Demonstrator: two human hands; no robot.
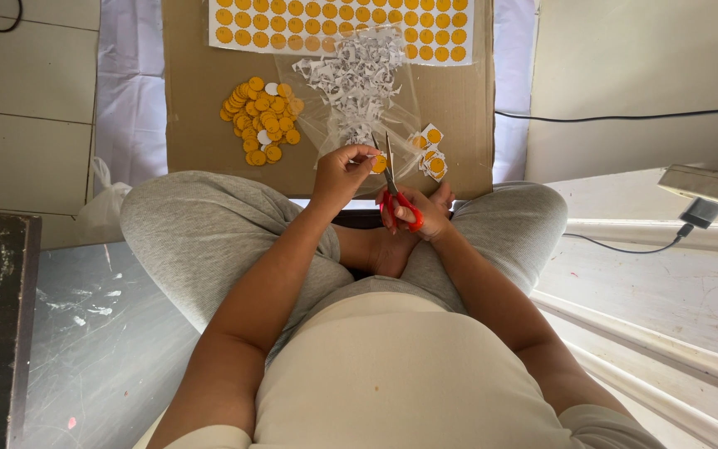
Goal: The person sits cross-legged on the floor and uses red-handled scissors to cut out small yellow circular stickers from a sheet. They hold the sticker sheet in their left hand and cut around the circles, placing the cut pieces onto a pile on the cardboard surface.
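Right hand (pixel 415 213) clamped on red-handled scissors (pixel 392 179), blades apart, long axis pointing away from body. Left hand (pixel 341 173) pinches small yellow disc (pixel 379 163) just left of blades, over cardboard sheet (pixel 201 91).

Your white label sheet (pixel 341 30) with rows of round orange stickers at top centre, cut orange round labels (pixel 260 121) piled centre-left, small square-cut labels (pixel 430 152) centre-right, one orange label (pixel 379 163) at your fingertips.
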